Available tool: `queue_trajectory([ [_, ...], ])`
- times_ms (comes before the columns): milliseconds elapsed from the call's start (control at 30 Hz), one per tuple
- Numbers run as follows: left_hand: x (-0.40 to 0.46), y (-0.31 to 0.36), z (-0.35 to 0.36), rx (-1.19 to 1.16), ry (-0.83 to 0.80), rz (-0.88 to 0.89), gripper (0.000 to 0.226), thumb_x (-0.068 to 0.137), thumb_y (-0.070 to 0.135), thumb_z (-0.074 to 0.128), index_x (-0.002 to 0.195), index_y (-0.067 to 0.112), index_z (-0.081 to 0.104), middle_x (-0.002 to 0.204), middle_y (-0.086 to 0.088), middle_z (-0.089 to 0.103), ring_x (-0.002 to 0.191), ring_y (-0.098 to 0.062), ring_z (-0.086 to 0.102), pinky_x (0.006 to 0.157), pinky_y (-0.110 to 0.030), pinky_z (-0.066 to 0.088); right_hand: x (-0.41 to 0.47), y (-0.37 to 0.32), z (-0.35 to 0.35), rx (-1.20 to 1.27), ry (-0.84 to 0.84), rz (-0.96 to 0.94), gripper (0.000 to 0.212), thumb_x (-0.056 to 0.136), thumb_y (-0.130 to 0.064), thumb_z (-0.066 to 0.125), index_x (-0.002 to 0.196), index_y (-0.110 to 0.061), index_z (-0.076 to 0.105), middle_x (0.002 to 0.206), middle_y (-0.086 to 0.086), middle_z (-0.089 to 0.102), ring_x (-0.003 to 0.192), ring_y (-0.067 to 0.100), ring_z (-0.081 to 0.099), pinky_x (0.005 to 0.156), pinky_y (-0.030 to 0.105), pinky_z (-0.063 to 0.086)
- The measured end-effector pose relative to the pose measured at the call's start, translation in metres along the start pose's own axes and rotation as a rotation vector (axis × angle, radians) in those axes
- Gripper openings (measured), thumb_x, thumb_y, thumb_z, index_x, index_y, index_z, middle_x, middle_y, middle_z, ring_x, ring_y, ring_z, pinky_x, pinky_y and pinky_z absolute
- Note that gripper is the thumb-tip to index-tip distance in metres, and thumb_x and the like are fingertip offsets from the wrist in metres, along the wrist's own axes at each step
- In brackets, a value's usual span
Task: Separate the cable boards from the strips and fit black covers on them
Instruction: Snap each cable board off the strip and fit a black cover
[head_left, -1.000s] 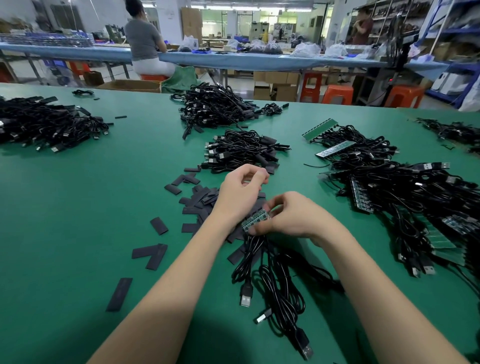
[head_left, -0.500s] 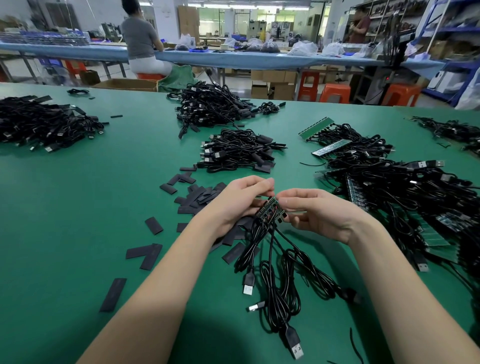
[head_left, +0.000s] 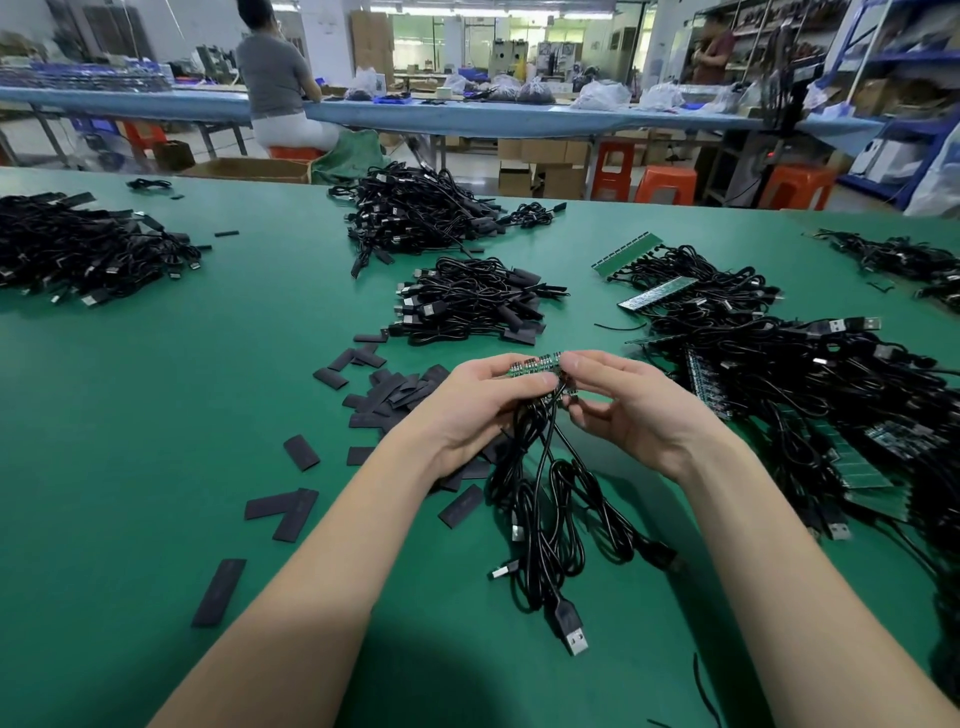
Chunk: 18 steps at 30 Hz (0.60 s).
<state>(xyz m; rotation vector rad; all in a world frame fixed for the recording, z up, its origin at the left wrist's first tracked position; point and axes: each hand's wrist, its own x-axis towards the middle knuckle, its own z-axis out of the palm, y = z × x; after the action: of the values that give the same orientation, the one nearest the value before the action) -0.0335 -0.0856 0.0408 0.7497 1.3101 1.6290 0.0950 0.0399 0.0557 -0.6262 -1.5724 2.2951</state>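
Green table (head_left: 156, 415); both hands (head_left: 545, 400) raised, pinching board strip (head_left: 535, 364).

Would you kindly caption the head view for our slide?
Both hands, left and right, pinch a board strip above the green table, cables dangling.

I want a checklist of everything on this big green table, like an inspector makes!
Surface: green mat table, flat.
Job's things: small green board strip, held up by both hands; flat black covers scattered left of the hands.
Clutter: green panel strips among the right pile.
Grips: left hand and right hand each pinch the strip.
Cables: black USB cables hang from the strip; tangled black cable piles all around.
Surroundings: blue workbench, orange stools, seated person.
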Motion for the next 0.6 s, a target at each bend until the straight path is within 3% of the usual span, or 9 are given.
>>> queue_trajectory([
  [100, -0.0007, 0.0002, 0.0006, -0.024, -0.032, 0.005, 0.024, 0.091, 0.006, 0.068, 0.115, 0.005, 0.070, 0.100, -0.007, 0.072, 0.086, -0.013, 0.066, 0.075, -0.020, 0.054, 0.0006, 0.0013, 0.0012, 0.018, 0.008, 0.010, 0.017, 0.064, -0.022, 0.085, 0.079, -0.017, 0.079, 0.077, 0.000, 0.071, 0.061, 0.009, 0.065, 0.056, 0.016, 0.054],
  [200, -0.0029, 0.0020, 0.0011, -0.029, -0.058, 0.013, 0.024, 0.092, 0.004, 0.067, 0.116, 0.002, 0.069, 0.095, -0.005, 0.075, 0.079, -0.011, 0.068, 0.068, -0.018, 0.053, 0.0009, 0.0030, 0.0018, 0.054, 0.001, 0.033, 0.008, 0.064, -0.023, 0.084, 0.071, -0.020, 0.081, 0.074, -0.003, 0.071, 0.061, 0.007, 0.065, 0.056, 0.014, 0.054],
  [467, -0.0073, 0.0062, -0.0023, -0.076, -0.151, -0.027, 0.023, 0.078, 0.013, 0.073, 0.101, 0.009, 0.076, 0.091, -0.008, 0.076, 0.078, -0.013, 0.071, 0.068, -0.018, 0.056, -0.0022, 0.0069, 0.0042, 0.247, -0.035, 0.133, 0.010, 0.061, -0.015, 0.080, 0.071, -0.012, 0.081, 0.072, 0.002, 0.073, 0.057, 0.006, 0.064, 0.052, 0.014, 0.053],
  [533, -0.0080, 0.0049, -0.0020, -0.096, -0.189, -0.042, 0.021, 0.080, 0.014, 0.073, 0.100, 0.011, 0.077, 0.094, -0.007, 0.075, 0.080, -0.013, 0.070, 0.072, -0.019, 0.056, -0.0038, 0.0079, 0.0049, 0.311, -0.062, 0.160, 0.017, 0.058, -0.013, 0.086, 0.073, -0.009, 0.080, 0.072, 0.004, 0.073, 0.056, 0.008, 0.064, 0.051, 0.015, 0.054],
  [600, -0.0084, 0.0032, -0.0003, -0.171, -0.247, -0.043, 0.017, 0.085, 0.012, 0.072, 0.101, 0.010, 0.076, 0.098, -0.007, 0.075, 0.082, -0.014, 0.070, 0.075, -0.021, 0.057, -0.0052, 0.0087, 0.0059, 0.384, -0.132, 0.172, 0.039, 0.043, -0.010, 0.099, 0.076, -0.005, 0.079, 0.073, 0.005, 0.073, 0.056, 0.009, 0.065, 0.051, 0.017, 0.055],
])
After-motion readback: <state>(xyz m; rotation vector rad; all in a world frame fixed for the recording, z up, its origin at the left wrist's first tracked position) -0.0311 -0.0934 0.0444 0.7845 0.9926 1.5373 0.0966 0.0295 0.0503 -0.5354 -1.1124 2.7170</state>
